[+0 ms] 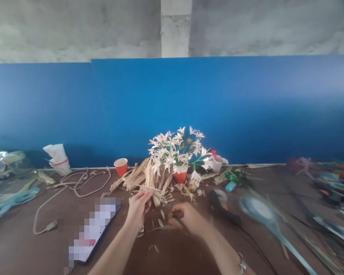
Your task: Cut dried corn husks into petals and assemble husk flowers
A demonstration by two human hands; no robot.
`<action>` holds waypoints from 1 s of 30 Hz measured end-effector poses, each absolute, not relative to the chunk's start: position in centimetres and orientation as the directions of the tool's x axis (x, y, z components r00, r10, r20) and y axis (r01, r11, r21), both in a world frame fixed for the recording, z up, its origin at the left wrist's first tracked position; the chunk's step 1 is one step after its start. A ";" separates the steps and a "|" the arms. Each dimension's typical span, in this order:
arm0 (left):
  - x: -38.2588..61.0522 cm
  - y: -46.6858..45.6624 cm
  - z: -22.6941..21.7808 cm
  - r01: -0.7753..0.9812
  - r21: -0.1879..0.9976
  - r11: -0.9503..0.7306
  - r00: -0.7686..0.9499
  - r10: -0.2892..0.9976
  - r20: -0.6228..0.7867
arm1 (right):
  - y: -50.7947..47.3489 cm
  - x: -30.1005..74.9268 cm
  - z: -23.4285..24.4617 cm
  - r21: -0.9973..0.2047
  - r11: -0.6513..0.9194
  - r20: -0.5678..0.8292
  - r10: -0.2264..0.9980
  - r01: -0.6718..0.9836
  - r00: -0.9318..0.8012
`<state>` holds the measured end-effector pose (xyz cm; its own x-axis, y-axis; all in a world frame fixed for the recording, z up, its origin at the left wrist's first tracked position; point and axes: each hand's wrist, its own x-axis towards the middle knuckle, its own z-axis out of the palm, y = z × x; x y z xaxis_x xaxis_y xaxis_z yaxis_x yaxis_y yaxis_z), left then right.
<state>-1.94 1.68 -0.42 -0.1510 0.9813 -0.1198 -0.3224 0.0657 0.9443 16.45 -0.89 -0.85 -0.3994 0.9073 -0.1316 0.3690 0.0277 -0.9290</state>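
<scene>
Pale dried husk is pinched between thumb and fingertips of the left hand [140,204], a narrow strip [153,189] held in front of the heaped material. The right hand [186,215] is curled around a dark slim tool [176,218], too blurred to identify, and is apart from the strip. Between and just below the hands, small petal-like husk scraps [161,222] lie on the brown tabletop [163,263], which suggests that cutting or shaping is partway through.

Just beyond the left fingertips lies a loose bundle of dried husk [136,176], apparently not yet worked, so plenty of stock seems to be left. Behind it and to its right, many cream husk flowers [172,147] on green stems stand in a red paper cup [180,177]; these look complete, and I judge the arrangement well advanced. The strip in hand has no flower form or stem that I can make out.

Farther out, a second red paper cup [120,167] stands left of the bundle. A black corded tool [231,214] lies to the right of the right hand, with a pale blue ribbon spool [259,211] beyond it.
</scene>
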 end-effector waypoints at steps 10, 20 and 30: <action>-1.1 1.1 -0.1 -0.352 0.934 0.058 -0.177 0.976 -0.127 | -1.2 16.3 -0.2 -0.924 0.085 -0.069 0.921 0.372 -0.383; -0.9 1.1 -0.3 -0.358 0.929 0.095 -0.166 0.973 -0.163 | -1.1 16.2 -0.4 -0.918 0.052 -0.092 0.937 0.394 -0.338; -1.0 1.2 -0.4 -0.370 0.927 0.053 -0.145 0.983 -0.114 | -1.0 16.4 -0.6 -0.931 0.023 -0.117 0.926 0.365 -0.358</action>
<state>-1.02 1.20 -0.41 -0.1453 0.9827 -0.1144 -0.3701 0.0533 0.9275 16.35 -0.98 -0.63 -0.3576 0.9264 -0.1174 0.3647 0.0228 -0.9308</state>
